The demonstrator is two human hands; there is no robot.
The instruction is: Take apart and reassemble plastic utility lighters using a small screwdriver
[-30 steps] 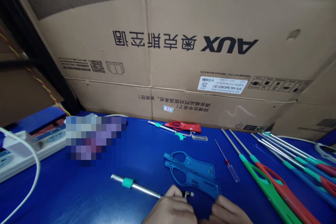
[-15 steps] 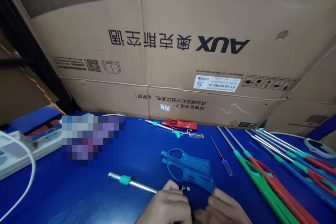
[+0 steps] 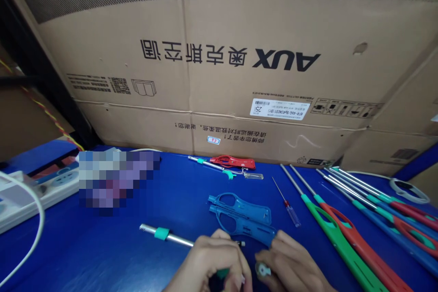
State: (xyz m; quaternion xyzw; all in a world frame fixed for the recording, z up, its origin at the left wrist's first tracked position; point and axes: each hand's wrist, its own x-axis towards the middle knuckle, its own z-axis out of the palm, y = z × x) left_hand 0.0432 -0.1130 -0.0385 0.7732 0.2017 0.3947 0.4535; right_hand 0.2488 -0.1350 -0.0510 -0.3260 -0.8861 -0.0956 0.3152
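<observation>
At the bottom centre, my left hand [image 3: 214, 258] is closed, fingers curled round a small green plastic part [image 3: 223, 273] that is mostly hidden. My right hand [image 3: 292, 262] is closed beside it, pinching a small whitish part [image 3: 263, 269] that points toward the left hand. A lighter's metal tube [image 3: 181, 240] with a green collar [image 3: 161, 234] lies on the table and runs behind my left hand. Past that hand's knuckles shows a small black piece [image 3: 239, 243] with a silver end. Two blue lighter casing halves [image 3: 255, 210] lie just beyond both hands.
Farther back are a red casing [image 3: 236, 162], a thin metal tube with a green trigger and a clear piece [image 3: 253, 176]. A screwdriver [image 3: 290, 212] lies right of centre. Several long lighters [image 3: 345, 242] fill the right side. A power strip [image 3: 44, 196] stands left, before a large carton [image 3: 205, 86].
My hands have turned and drawn slightly apart, so the green part in the left and the whitish part in the right now show. The view has shifted slightly.
</observation>
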